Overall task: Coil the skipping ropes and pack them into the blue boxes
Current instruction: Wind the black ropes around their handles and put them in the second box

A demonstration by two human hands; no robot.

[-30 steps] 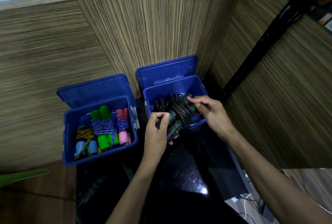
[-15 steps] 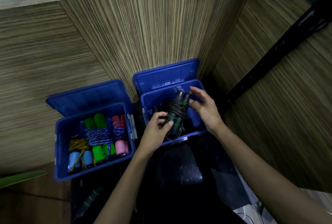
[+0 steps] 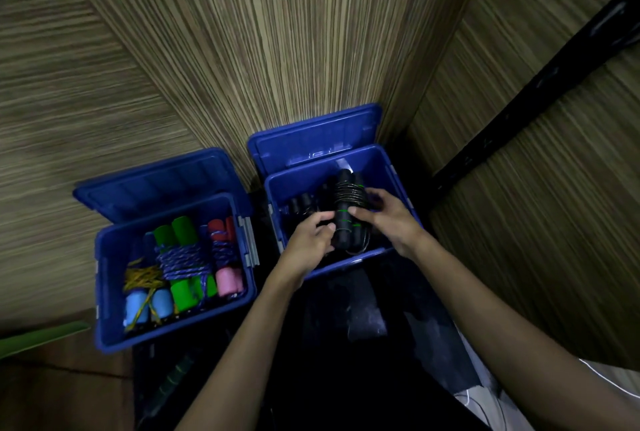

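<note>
We hold the coiled black skipping rope [image 3: 348, 212] with both hands over the right blue box [image 3: 384, 167], partly down inside it. Our left hand [image 3: 308, 240] grips the lower end of its handles, fingers curled round them, and our right hand [image 3: 384, 219] pinches the bundle from the other side, near the green-banded part. Other black handles [image 3: 299, 204] already lie in the far left part of that box.

What we think could go wrong: the cord is wound round the handles, and a loose loop already hangs out at the near end of the bundle. If we let go before it rests against the box floor or against the other handles, the winding may slacken and spring apart. The hanging loop could also catch on the box's near rim and drag the bundle back out as our hands leave. The box looks fairly full on its left side, so a bundle set down crookedly might ride high and foul the lid [image 3: 315, 138], which stands open behind.

The left blue box [image 3: 110, 292] sits just beside the right one, lid open, packed with coiled ropes with green [image 3: 175, 233], pink [image 3: 227, 280] and light blue handles [image 3: 136, 306]. Both boxes stand on a dark glossy desk [image 3: 363, 326], at its far edge, in a corner of wood-grain panelled walls [image 3: 277, 50]. A black bar [image 3: 540, 77] crosses the right wall diagonally. The light is dim.
</note>
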